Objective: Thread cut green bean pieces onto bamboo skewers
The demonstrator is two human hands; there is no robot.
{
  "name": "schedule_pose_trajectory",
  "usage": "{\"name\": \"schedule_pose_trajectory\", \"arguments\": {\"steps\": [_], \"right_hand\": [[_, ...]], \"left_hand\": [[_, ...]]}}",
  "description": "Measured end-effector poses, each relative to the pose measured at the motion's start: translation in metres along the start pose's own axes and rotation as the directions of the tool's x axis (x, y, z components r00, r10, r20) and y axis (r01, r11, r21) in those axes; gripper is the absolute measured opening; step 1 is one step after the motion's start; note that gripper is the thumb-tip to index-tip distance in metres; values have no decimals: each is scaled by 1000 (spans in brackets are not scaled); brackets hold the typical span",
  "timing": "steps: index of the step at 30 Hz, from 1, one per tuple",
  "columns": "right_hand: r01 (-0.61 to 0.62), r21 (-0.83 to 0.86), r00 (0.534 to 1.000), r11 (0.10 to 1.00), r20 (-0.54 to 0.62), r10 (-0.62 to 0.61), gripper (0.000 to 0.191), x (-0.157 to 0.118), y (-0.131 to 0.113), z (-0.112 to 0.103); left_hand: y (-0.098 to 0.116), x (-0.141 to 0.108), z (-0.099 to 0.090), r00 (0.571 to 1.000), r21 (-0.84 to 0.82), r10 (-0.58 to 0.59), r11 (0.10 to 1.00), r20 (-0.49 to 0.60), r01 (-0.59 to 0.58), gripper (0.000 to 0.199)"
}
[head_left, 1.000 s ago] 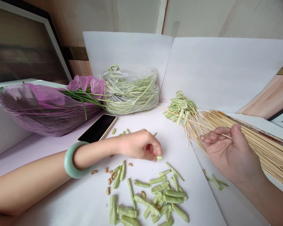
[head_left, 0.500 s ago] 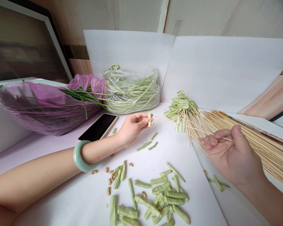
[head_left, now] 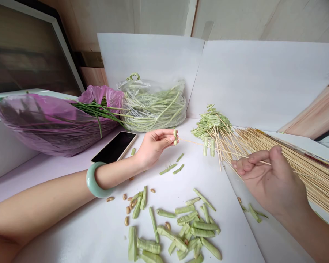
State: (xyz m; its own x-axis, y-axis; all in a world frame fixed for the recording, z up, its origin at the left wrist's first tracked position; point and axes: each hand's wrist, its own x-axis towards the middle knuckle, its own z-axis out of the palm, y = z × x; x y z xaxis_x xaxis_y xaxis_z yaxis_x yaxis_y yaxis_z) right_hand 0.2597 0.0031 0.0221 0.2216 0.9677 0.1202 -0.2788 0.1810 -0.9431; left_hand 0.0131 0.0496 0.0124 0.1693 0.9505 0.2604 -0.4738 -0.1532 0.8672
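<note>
Near the middle, my left hand (head_left: 157, 146) pinches a short green bean piece (head_left: 175, 137) held upright, at the tip of a thin wooden skewer (head_left: 192, 141). My right hand (head_left: 265, 179), palm up at the right, grips that skewer between thumb and fingers. Two bean pieces (head_left: 208, 146) sit side by side on the skewer, further toward my right hand. Behind them lies a pile of skewered bean pieces (head_left: 212, 122). Loose cut bean pieces (head_left: 192, 226) are spread on the white table (head_left: 98, 233) in front.
Many bare skewers (head_left: 298, 164) lie at the right. A phone (head_left: 114, 147) rests behind my left wrist. At the back are a purple bag of green stalks (head_left: 49, 124) and a clear bag of long beans (head_left: 156, 106). Small brown seeds (head_left: 126, 220) dot the table.
The bean piece in my left hand has turned and now appears narrower against the skewer tip. The two pieces on the skewer have shifted slightly. Both hands are nearly where they were.
</note>
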Motion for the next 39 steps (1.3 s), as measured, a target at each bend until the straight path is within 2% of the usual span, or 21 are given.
{"name": "schedule_pose_trajectory", "arguments": {"steps": [7,15,19,27,32,34,37,39], "right_hand": [[61,-11,998,998,30,-60,42,-1,0,-2],[65,3,996,998,57,-65,42,-4,6,1],[11,14,995,1000,95,-12,40,-11,9,5],[-75,40,990,996,124,70,36,-21,11,17],[-98,65,991,993,97,92,36,-23,10,18],[-96,80,993,992,74,90,35,-21,8,15],[-65,105,998,992,21,64,35,-15,2,9],[-43,115,999,992,-15,45,35,-10,-1,5]], "left_hand": [[-4,1,-3,998,51,65,997,26,-66,18],[-4,-2,-3,995,116,91,989,50,-96,19],[-7,-8,2,998,124,33,991,61,-41,20],[-8,-19,14,995,-27,-33,999,91,36,31],[-5,-22,17,995,-130,-104,986,0,104,47],[-6,-21,16,991,-131,-137,982,1,136,45],[-6,-18,14,987,-1,-151,988,51,151,33],[-3,-18,13,976,204,-167,970,143,136,23]]}}
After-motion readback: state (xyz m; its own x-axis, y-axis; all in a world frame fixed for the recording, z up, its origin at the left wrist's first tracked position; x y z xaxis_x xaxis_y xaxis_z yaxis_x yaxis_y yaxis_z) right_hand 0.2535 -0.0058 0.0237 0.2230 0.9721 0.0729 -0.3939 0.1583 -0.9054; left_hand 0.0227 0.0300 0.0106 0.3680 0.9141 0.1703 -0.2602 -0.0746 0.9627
